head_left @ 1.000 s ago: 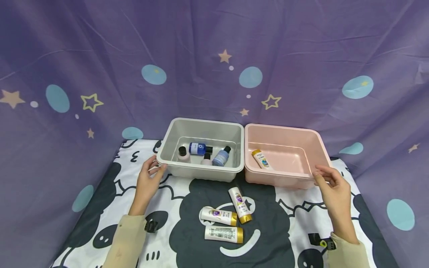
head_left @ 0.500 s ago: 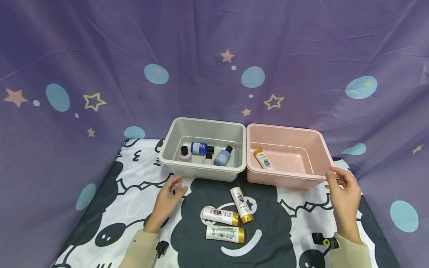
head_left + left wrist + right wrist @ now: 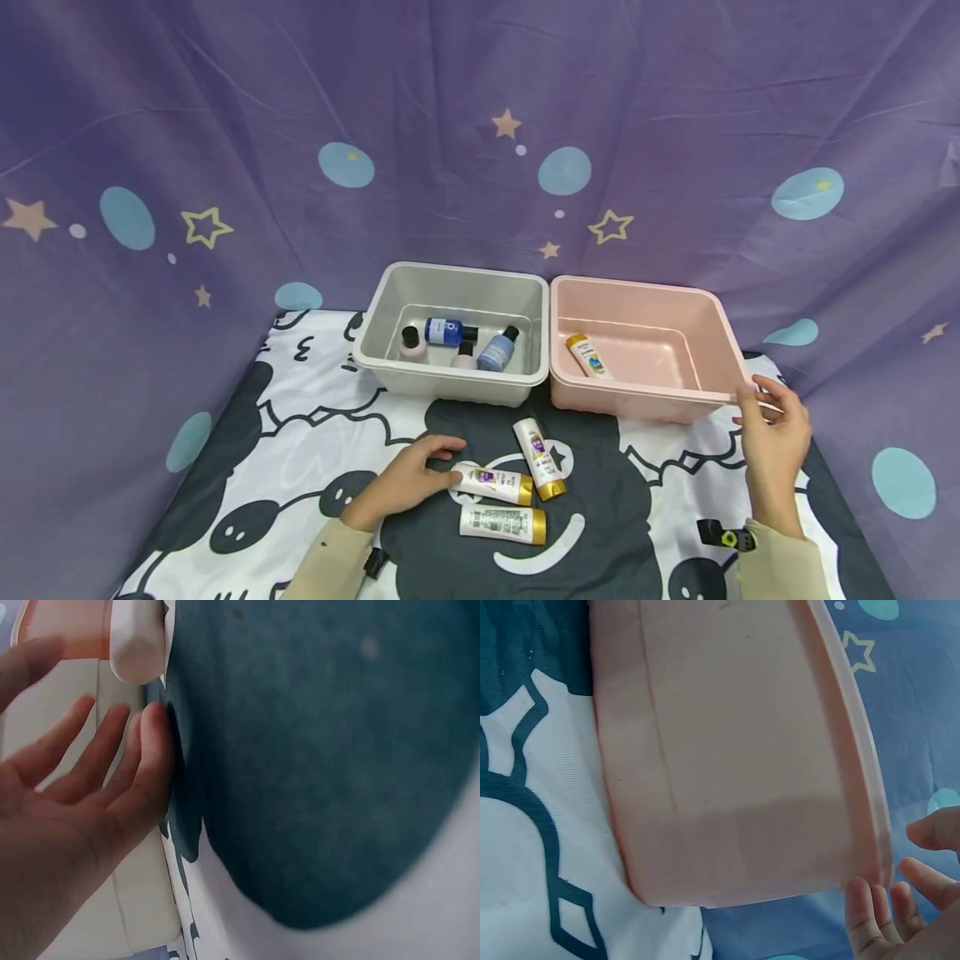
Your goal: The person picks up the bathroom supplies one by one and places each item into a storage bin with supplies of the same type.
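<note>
- On the sheep-patterned cloth (image 3: 322, 450), in front of a purple curtain (image 3: 450, 75) with stars and blue ovals, two open bins stand side by side.
- The pink bin (image 3: 637, 402), on the right, holds one gold-capped tube (image 3: 589, 358), lying slantwise toward the left side of its floor.
- The grey bin (image 3: 450, 387), on the left, holds four black-capped bottles: a deep-blue bottle (image 3: 446, 332) lying on its side, a pale-blue bottle (image 3: 497, 353) leaning, and two pale-pink bottles (image 3: 413, 347).
- The left hand (image 3: 405, 483) is spread, thumb well apart from the fingers, with nothing in its grasp. Its thumb tip is at the white end of the middle tube (image 3: 491, 482); whether it touches cannot be told.
- The right hand (image 3: 776, 442) is at the pink bin's near right corner, thumb apart from the loosely bent fingers; contact with the rim is unclear. It is well apart from the middle tube.
- The slanted tube (image 3: 534, 450) lies with its gold cap just beside the middle tube's cap; the nearest tube (image 3: 495, 523) lies just below the middle one.
- The middle and slanted tubes bear purple label patches, the nearest one rows of fine dark print; all lettering is too small to read.
</note>
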### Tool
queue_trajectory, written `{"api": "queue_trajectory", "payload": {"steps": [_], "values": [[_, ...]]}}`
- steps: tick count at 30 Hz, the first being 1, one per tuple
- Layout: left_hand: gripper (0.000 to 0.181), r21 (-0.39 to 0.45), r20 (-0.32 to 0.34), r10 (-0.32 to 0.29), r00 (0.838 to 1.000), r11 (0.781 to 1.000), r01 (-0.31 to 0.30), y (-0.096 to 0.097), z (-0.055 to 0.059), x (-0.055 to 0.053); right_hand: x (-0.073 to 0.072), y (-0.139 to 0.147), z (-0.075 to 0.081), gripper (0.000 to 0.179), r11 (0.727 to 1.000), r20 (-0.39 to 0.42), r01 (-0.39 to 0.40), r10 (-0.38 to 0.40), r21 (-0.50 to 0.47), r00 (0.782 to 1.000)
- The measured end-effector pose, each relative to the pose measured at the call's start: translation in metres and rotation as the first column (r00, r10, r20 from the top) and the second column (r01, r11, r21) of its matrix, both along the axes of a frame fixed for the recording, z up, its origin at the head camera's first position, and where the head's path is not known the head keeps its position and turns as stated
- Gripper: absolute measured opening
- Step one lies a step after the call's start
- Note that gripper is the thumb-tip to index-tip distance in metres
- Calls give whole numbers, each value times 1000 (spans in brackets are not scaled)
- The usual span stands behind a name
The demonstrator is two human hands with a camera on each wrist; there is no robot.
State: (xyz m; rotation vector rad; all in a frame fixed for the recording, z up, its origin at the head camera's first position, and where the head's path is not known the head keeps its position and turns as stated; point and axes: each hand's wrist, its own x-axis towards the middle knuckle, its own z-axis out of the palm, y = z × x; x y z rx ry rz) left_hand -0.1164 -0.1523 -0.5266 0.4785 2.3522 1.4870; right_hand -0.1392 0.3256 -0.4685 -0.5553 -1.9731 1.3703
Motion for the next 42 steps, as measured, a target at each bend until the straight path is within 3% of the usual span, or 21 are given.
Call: {"api": "queue_trajectory", "payload": {"steps": [6,13,21,31,33,36,42], "values": [[48,-61,-50,-144,988,988,141,2,-2,-2,-3,3,-8,34,983,-58,-14,3,-181,998],[45,-159,-132,-183,974,974,161,4,-4,-4,-4,3,-14,35,935,-118,-52,10,-350,993],[44,-254,-173,-231,958,950,183,5,-1,-3,-6,4,-16,34,915,-116,-65,20,-399,993],[40,-314,-148,-301,942,917,244,6,2,-7,-5,2,-16,33,912,-84,-41,8,-408,996],[40,-290,-131,-296,946,924,249,6,2,-8,-5,2,-16,33,913,-79,-37,6,-407,997],[41,-187,-76,-260,963,952,242,6,1,-10,-5,2,-16,33,914,-77,-34,3,-404,997],[45,55,87,-143,986,989,139,8,0,-13,-5,3,-18,33,915,-96,-47,9,-401,995]]}}
